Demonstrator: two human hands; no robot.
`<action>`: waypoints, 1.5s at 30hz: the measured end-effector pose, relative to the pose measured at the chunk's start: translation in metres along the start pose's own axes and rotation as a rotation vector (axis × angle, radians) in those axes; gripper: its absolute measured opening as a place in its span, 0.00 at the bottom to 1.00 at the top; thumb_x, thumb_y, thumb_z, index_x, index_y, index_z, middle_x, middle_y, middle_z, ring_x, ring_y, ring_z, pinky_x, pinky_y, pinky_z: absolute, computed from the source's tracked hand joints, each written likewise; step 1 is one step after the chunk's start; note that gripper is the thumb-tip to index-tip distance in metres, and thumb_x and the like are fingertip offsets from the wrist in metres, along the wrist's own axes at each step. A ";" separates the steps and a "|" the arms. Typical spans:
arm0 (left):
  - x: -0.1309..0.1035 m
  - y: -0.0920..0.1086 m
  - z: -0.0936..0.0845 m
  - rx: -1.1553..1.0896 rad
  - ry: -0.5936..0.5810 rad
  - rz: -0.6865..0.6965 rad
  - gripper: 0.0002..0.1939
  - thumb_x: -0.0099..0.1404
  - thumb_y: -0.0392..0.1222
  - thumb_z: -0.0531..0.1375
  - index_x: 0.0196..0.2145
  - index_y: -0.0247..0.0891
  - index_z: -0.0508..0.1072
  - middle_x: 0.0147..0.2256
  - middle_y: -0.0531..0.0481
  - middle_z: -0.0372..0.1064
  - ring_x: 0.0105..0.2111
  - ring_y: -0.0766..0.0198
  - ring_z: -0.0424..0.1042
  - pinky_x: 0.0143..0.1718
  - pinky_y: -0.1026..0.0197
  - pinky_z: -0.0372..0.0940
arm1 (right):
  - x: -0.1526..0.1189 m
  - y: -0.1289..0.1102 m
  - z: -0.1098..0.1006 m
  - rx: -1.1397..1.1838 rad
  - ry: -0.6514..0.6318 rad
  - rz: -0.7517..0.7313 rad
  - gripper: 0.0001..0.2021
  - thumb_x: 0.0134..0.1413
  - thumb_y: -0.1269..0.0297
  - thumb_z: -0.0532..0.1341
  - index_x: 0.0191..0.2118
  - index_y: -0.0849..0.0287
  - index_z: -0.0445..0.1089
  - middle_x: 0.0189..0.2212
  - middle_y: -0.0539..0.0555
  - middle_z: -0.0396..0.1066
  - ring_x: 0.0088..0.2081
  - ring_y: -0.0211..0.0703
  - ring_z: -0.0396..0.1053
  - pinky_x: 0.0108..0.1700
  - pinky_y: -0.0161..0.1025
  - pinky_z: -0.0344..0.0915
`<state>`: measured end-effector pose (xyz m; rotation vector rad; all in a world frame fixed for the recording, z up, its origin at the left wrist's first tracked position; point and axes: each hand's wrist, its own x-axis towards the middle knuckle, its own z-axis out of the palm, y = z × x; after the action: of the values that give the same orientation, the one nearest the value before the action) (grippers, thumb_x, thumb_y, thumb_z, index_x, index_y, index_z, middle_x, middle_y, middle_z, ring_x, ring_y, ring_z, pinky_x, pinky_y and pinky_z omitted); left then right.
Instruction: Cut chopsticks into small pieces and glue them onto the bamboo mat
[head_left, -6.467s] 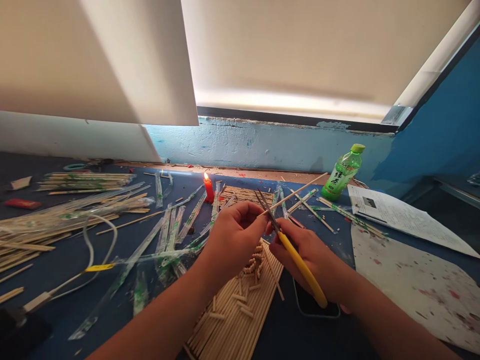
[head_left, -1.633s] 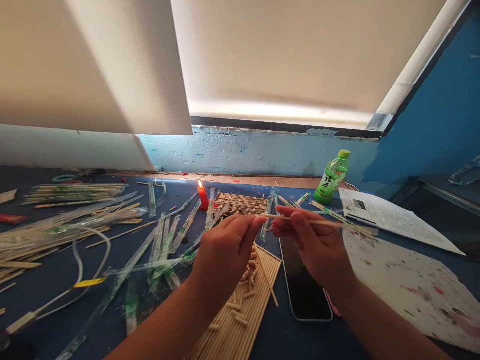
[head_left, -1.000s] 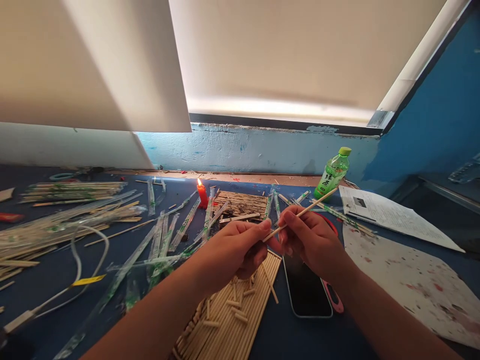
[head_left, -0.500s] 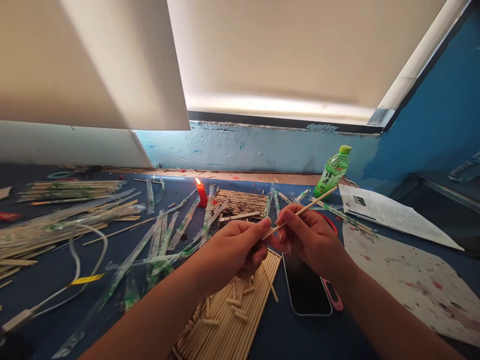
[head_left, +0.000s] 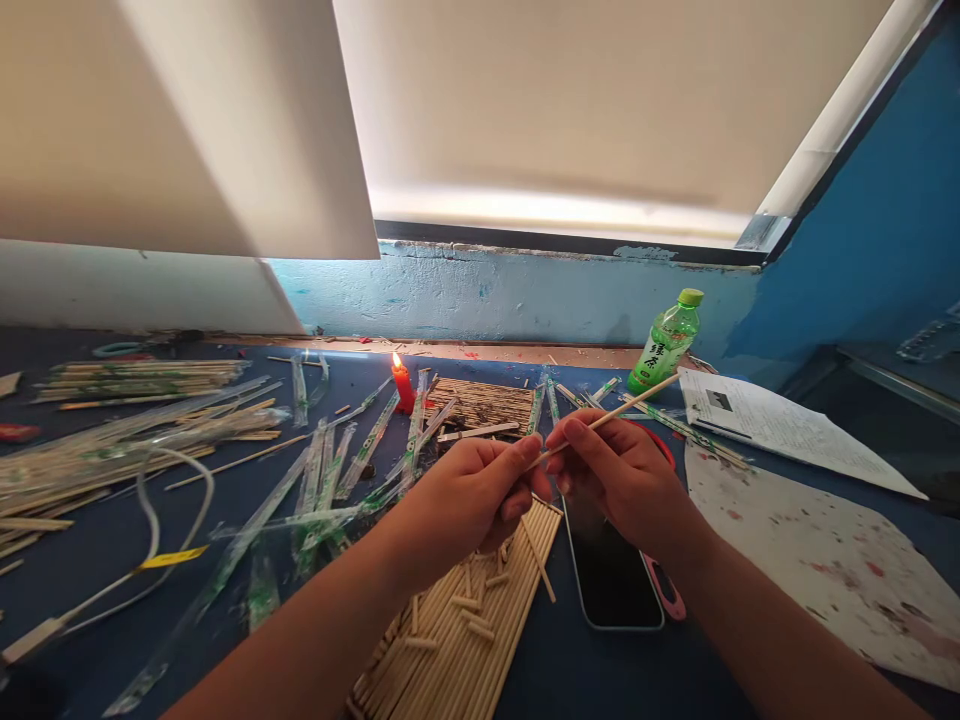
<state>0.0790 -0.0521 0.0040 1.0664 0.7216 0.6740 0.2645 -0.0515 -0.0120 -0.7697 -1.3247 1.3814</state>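
Observation:
A thin wooden chopstick (head_left: 634, 403) slants up to the right between my two hands. My left hand (head_left: 487, 490) pinches its lower end between thumb and fingers. Farther along the stick, my right hand (head_left: 611, 470) grips it with thumb and fingers, leaving the upper end sticking out. Below my hands lies a flat panel of chopsticks (head_left: 457, 670) side by side, partly covered by my left forearm. Several short cut stick pieces (head_left: 478, 630) rest on the panel, and one longer stick (head_left: 541, 565) lies across its right side.
A lit red candle (head_left: 403, 388) stands behind my left hand, near plastic wrappers (head_left: 315, 480). Right of the panel is a phone (head_left: 611, 580), partly over pink-handled scissors (head_left: 666, 590). A green bottle (head_left: 666, 345) and papers (head_left: 795, 430) lie farther right. Chopstick bundles (head_left: 142, 380) and a white cable (head_left: 150, 510) are left.
My hands have drawn slightly closer on the chopstick, the right fingers shifting a little to the left. The stick keeps nearly the same slant; everything on the table stays put.

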 end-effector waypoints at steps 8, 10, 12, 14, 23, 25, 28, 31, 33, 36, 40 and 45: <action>0.002 -0.006 0.001 0.076 0.032 0.086 0.23 0.72 0.56 0.55 0.27 0.36 0.71 0.17 0.60 0.51 0.14 0.75 0.46 0.15 0.67 0.41 | 0.000 -0.005 0.002 -0.162 -0.043 -0.009 0.05 0.60 0.63 0.67 0.36 0.59 0.76 0.24 0.48 0.73 0.28 0.34 0.68 0.33 0.34 0.66; 0.001 -0.007 0.001 0.103 0.034 0.098 0.24 0.72 0.58 0.54 0.29 0.36 0.73 0.17 0.60 0.50 0.15 0.74 0.46 0.15 0.67 0.41 | 0.000 -0.006 0.003 -0.177 -0.045 0.000 0.06 0.60 0.63 0.67 0.35 0.59 0.76 0.25 0.49 0.73 0.28 0.36 0.67 0.33 0.35 0.65; 0.001 -0.006 0.001 0.125 0.023 0.096 0.25 0.72 0.58 0.54 0.30 0.35 0.75 0.18 0.60 0.50 0.15 0.74 0.46 0.15 0.67 0.41 | 0.000 -0.006 0.003 -0.168 -0.042 0.005 0.06 0.60 0.62 0.67 0.35 0.59 0.76 0.24 0.49 0.72 0.28 0.36 0.67 0.33 0.36 0.65; 0.000 -0.004 0.001 0.117 0.005 0.076 0.25 0.72 0.58 0.53 0.31 0.34 0.76 0.18 0.59 0.50 0.15 0.74 0.47 0.15 0.66 0.41 | -0.001 -0.006 0.003 -0.148 -0.048 0.006 0.05 0.60 0.63 0.67 0.35 0.59 0.76 0.23 0.47 0.71 0.27 0.35 0.65 0.33 0.36 0.64; -0.005 0.005 -0.001 0.007 -0.104 -0.025 0.20 0.74 0.49 0.54 0.35 0.32 0.77 0.19 0.59 0.51 0.15 0.75 0.45 0.16 0.67 0.40 | -0.001 -0.006 0.000 -0.192 0.008 0.075 0.08 0.58 0.61 0.68 0.33 0.60 0.75 0.24 0.48 0.72 0.27 0.34 0.66 0.33 0.35 0.64; -0.006 0.005 -0.003 0.007 -0.121 -0.026 0.20 0.74 0.49 0.54 0.36 0.32 0.77 0.19 0.60 0.50 0.15 0.75 0.45 0.16 0.67 0.40 | -0.001 -0.005 -0.002 -0.215 0.016 0.078 0.09 0.58 0.60 0.68 0.32 0.60 0.75 0.24 0.48 0.71 0.28 0.34 0.66 0.33 0.35 0.64; -0.006 0.005 -0.004 -0.010 -0.149 -0.052 0.21 0.74 0.51 0.54 0.36 0.32 0.77 0.20 0.60 0.50 0.16 0.75 0.44 0.16 0.67 0.40 | -0.001 -0.003 -0.002 -0.221 0.028 0.076 0.09 0.57 0.59 0.69 0.32 0.59 0.76 0.25 0.48 0.72 0.28 0.34 0.66 0.33 0.34 0.64; -0.006 0.005 -0.005 -0.032 -0.153 -0.068 0.20 0.73 0.52 0.54 0.35 0.32 0.76 0.20 0.60 0.50 0.16 0.75 0.45 0.16 0.66 0.39 | -0.001 -0.002 -0.002 -0.219 0.042 0.070 0.08 0.56 0.58 0.70 0.33 0.58 0.78 0.27 0.49 0.73 0.29 0.35 0.68 0.33 0.34 0.65; -0.006 0.004 -0.006 -0.046 -0.144 -0.076 0.19 0.73 0.51 0.55 0.33 0.33 0.74 0.20 0.60 0.51 0.16 0.75 0.45 0.16 0.66 0.39 | -0.001 -0.002 -0.003 -0.207 0.041 0.074 0.08 0.56 0.58 0.70 0.33 0.58 0.78 0.28 0.49 0.73 0.29 0.34 0.68 0.33 0.34 0.65; -0.006 0.005 -0.006 -0.048 -0.147 -0.088 0.19 0.72 0.51 0.55 0.30 0.34 0.72 0.19 0.60 0.52 0.16 0.75 0.45 0.16 0.66 0.39 | -0.001 -0.002 -0.004 -0.186 0.036 0.093 0.09 0.56 0.58 0.70 0.33 0.58 0.77 0.27 0.48 0.73 0.28 0.34 0.68 0.33 0.34 0.65; -0.006 0.005 -0.007 -0.023 -0.188 -0.068 0.20 0.73 0.51 0.54 0.35 0.32 0.76 0.20 0.60 0.50 0.16 0.74 0.44 0.16 0.66 0.39 | -0.002 -0.002 -0.004 -0.179 0.012 0.106 0.10 0.56 0.57 0.69 0.32 0.59 0.77 0.26 0.48 0.72 0.28 0.34 0.67 0.32 0.33 0.64; -0.008 0.004 -0.007 -0.034 -0.205 -0.071 0.20 0.73 0.52 0.54 0.36 0.32 0.76 0.21 0.60 0.50 0.16 0.75 0.43 0.17 0.66 0.39 | -0.002 -0.002 -0.004 -0.128 -0.002 0.136 0.09 0.56 0.58 0.70 0.33 0.59 0.77 0.26 0.48 0.73 0.28 0.34 0.67 0.33 0.34 0.65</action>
<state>0.0682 -0.0531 0.0076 1.0568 0.5660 0.5063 0.2693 -0.0524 -0.0116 -0.9600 -1.3943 1.4134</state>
